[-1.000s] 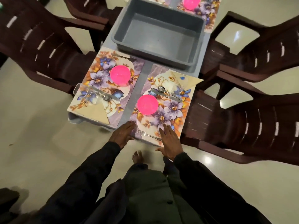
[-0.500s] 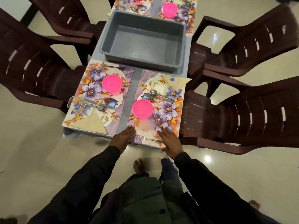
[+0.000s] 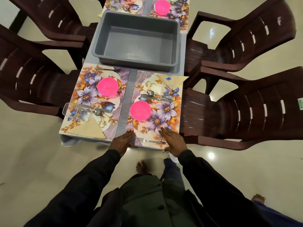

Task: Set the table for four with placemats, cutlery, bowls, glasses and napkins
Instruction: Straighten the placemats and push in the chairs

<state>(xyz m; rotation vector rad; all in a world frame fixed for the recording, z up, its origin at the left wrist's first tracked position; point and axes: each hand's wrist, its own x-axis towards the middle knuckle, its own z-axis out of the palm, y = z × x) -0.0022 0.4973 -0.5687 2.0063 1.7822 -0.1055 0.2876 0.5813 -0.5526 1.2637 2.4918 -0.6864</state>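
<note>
Two floral placemats lie side by side at the near end of the table. The right placemat (image 3: 165, 112) carries a pink bowl (image 3: 140, 110), a spoon and knife (image 3: 157, 97), a clear glass (image 3: 168, 84) on a beige napkin (image 3: 178, 78) and a fork (image 3: 150, 141). My left hand (image 3: 122, 140) rests flat on its near left corner. My right hand (image 3: 173, 140) lies flat on its near right part. The left placemat (image 3: 85, 97) holds a pink bowl (image 3: 107, 86), a fork (image 3: 108, 69), a knife and spoon (image 3: 96, 110), a glass (image 3: 72, 110) and a napkin (image 3: 88, 130).
An empty grey tub (image 3: 137, 41) sits mid-table. Beyond it lie two more placemats, the right one with a pink bowl (image 3: 162, 7). Dark brown plastic chairs (image 3: 246, 102) crowd both long sides. My bare foot (image 3: 141, 167) stands on the glossy floor below the table's edge.
The view has tilted up along the table, bringing the far settings into sight. Both hands stay flat on the near right placemat, the right hand a little farther right.
</note>
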